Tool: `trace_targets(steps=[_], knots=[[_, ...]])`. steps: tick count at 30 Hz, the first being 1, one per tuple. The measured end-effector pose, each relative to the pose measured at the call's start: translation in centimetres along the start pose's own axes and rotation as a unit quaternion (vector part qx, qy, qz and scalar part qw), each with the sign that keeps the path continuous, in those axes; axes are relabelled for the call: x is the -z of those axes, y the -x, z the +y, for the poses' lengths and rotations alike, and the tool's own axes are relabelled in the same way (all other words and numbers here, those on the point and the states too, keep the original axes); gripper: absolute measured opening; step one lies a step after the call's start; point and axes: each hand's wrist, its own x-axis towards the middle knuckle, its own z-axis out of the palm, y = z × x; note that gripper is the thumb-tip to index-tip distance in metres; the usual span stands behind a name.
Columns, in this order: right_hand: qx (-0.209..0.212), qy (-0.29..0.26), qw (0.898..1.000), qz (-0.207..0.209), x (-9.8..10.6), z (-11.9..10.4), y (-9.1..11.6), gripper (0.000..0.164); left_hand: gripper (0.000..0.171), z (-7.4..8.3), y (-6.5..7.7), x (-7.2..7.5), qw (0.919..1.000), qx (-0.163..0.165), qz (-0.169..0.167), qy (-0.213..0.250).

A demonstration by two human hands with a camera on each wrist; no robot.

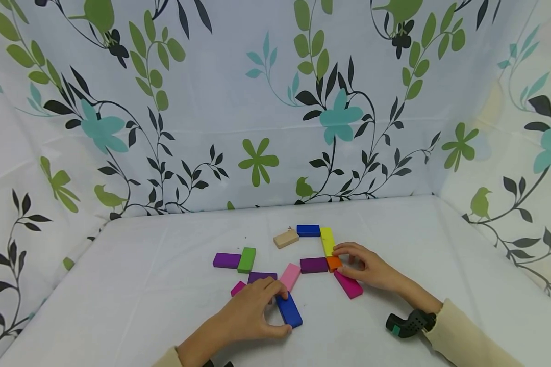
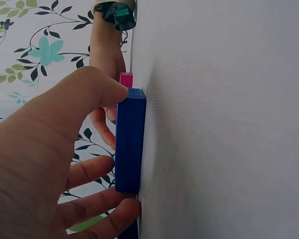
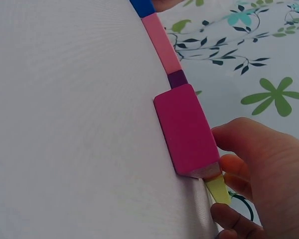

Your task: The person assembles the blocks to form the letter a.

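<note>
My left hand pinches a blue block lengthwise, thumb at its near end and fingers at its far end. In the left wrist view the blue block lies on the cloth. My right hand holds a partly covered orange block between thumb and fingers. Around it lie a yellow block, a dark purple block and a magenta block. In the right wrist view the magenta block hides the orange one. A pink block lies between the blue and dark purple blocks.
Left of the hands lie a purple block, a green block, another purple block and a partly hidden magenta block. Farther back are a plain wooden block and a blue block. White cloth covers the table.
</note>
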Motion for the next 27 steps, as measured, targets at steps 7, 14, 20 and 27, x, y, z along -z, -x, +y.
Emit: trace_targets(steps=[7, 14, 20, 27], knots=[[-0.005, -0.005, 1.0, -0.001, 0.1, -0.3, 0.0, 0.036, 0.05, 0.0, 0.0, 0.2, 0.9999, 0.006, -0.011, 0.003], [-0.012, -0.003, 1.0, -0.002, -0.1, 0.0, 0.0, 0.038, 0.042, -0.2, 0.1, 0.8, 0.999, 0.001, -0.006, 0.044], [-0.012, 0.003, 1.0, -0.001, -0.1, 0.0, 0.0, 0.038, 0.028, -0.7, 0.2, 1.1, 0.9975, -0.041, 0.055, 0.015], [-0.01, 0.004, 1.0, 0.002, 0.0, -0.1, 0.0, 0.038, 0.019, -1.8, 0.0, 1.4, 0.9882, -0.034, 0.144, -0.039]])
